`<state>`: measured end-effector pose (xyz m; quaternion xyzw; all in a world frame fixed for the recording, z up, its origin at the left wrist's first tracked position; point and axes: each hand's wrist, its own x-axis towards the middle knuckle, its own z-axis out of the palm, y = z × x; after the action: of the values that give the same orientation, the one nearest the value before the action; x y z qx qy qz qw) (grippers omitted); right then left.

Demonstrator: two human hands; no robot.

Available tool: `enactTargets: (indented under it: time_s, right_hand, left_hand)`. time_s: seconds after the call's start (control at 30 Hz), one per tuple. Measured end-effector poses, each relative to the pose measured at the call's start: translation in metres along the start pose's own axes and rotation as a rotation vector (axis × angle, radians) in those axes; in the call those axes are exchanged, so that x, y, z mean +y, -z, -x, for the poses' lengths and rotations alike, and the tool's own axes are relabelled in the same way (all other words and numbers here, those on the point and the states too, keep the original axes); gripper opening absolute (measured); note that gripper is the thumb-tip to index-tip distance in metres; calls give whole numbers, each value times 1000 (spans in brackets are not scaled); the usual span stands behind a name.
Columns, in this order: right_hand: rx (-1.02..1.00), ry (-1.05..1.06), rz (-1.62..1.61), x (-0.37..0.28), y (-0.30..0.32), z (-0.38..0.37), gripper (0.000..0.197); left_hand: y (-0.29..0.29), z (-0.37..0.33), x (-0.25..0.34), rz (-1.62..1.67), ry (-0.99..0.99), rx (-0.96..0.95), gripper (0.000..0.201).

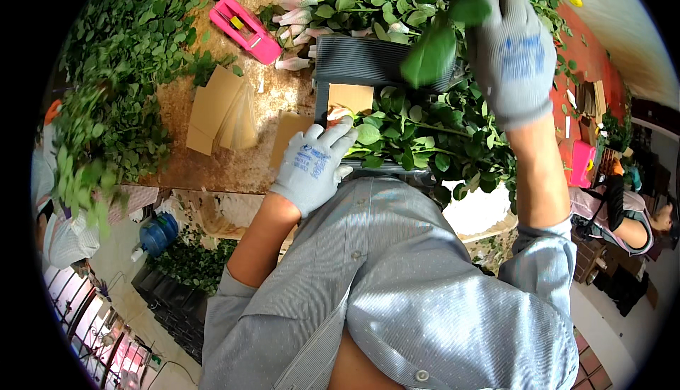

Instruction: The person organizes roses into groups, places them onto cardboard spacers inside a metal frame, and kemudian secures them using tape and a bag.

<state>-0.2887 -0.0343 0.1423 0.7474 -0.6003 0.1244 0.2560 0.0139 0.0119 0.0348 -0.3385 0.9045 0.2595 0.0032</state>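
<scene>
My left hand, in a grey glove, rests at the near left edge of a dark ribbed sheet. Its fingers are stretched out and touch a pale pinkish rose bud beside a square of brown cardboard. Leafy rose stems run rightward from there. Raised at the upper right, my right hand, also gloved, is closed around a leafy stem whose leaves are blurred. The grip itself is partly hidden by leaves.
A pink tape dispenser and cardboard pieces lie on the worn table. Wrapped rose heads lie at the back, and heaped foliage at left. Other people work at both sides; one sleeve shows at right.
</scene>
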Motion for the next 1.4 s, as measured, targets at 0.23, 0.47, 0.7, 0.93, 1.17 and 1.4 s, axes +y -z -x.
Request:
enactTargets:
  time_s: [0.23, 0.47, 0.7, 0.93, 1.17, 1.4]
  right_hand:
    - [-524, 178, 100, -64, 16, 74, 22]
    - [-883, 174, 93, -74, -49, 125, 25]
    - [-766, 162, 33, -92, -1, 90, 27]
    - [-513, 102, -282, -131, -62, 76, 30]
    - [-604, 115, -314, -135, -84, 79, 27]
    - [-687, 140, -362, -131, -82, 68, 24]
  left_hand:
    - [1, 0, 0, -19, 7, -47, 59]
    - [-2, 2, 1, -15, -26, 14, 58]
    - [-2, 3, 2, -34, -9, -7, 54]
    - [-3, 0, 4, -87, -14, -39, 49]
    - [-8, 4, 3, -43, 8, 12, 55]
    - [6, 2, -33, 542, -32, 79, 49]
